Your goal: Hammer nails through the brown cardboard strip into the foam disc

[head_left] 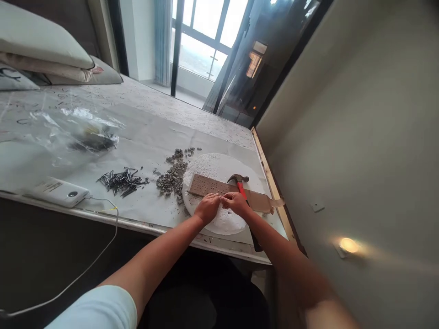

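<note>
A brown cardboard strip (209,185), full of small holes, lies across a round white foam disc (222,167). My left hand (206,208) and my right hand (235,203) meet at the strip's near edge, fingertips pinched together on something too small to make out. A red-handled claw hammer (240,183) lies on the strip just beyond my right hand. A pile of dark nails (121,180) sits to the left, and a heap of small grey bits (173,176) lies beside the disc.
A white device (60,192) with a cable sits at the table's near left edge. A crumpled clear plastic bag (80,132) lies further back, pillows (44,50) behind it. A wall (360,137) stands close on the right.
</note>
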### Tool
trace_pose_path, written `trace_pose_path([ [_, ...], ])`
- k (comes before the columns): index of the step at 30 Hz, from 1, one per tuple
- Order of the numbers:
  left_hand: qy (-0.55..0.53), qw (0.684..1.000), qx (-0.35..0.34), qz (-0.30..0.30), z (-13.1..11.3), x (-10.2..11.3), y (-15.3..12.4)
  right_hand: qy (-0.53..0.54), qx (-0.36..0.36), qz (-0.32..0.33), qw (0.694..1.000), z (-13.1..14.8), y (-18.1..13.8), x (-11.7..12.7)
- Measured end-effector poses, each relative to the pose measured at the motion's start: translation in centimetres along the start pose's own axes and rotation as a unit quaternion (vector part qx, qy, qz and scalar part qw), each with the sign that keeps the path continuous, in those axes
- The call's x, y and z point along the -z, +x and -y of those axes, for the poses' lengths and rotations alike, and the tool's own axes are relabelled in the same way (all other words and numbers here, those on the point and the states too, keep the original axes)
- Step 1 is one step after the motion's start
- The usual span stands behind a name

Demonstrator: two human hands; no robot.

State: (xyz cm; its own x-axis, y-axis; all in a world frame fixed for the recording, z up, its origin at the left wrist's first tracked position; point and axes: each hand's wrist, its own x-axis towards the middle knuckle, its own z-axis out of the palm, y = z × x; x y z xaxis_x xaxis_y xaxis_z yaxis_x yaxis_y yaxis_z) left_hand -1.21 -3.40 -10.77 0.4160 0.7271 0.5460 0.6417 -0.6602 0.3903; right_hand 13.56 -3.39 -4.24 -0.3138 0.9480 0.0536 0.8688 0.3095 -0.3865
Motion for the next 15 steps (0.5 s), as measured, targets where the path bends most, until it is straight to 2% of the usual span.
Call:
trace_pose_path([
  [5, -0.018, 1.0, -0.001, -0.014, 0.0, -0.6, -0.2, -0.155, -0.008, -0.007, 0.988, -1.2, 0.6, 0.9],
  [10, -0.052, 0.998, 0.02, -0.017, -0.1, -0.8, -0.3, -0.302, 0.008, 0.048, 0.952, -1.5, 1.3, 0.4],
  [15, -0.032, 0.999, 0.01, -0.013, -0.3, -0.3, -0.2, -0.359, 0.022, 0.073, 0.93, -0.8, 1.9, 0.3],
])
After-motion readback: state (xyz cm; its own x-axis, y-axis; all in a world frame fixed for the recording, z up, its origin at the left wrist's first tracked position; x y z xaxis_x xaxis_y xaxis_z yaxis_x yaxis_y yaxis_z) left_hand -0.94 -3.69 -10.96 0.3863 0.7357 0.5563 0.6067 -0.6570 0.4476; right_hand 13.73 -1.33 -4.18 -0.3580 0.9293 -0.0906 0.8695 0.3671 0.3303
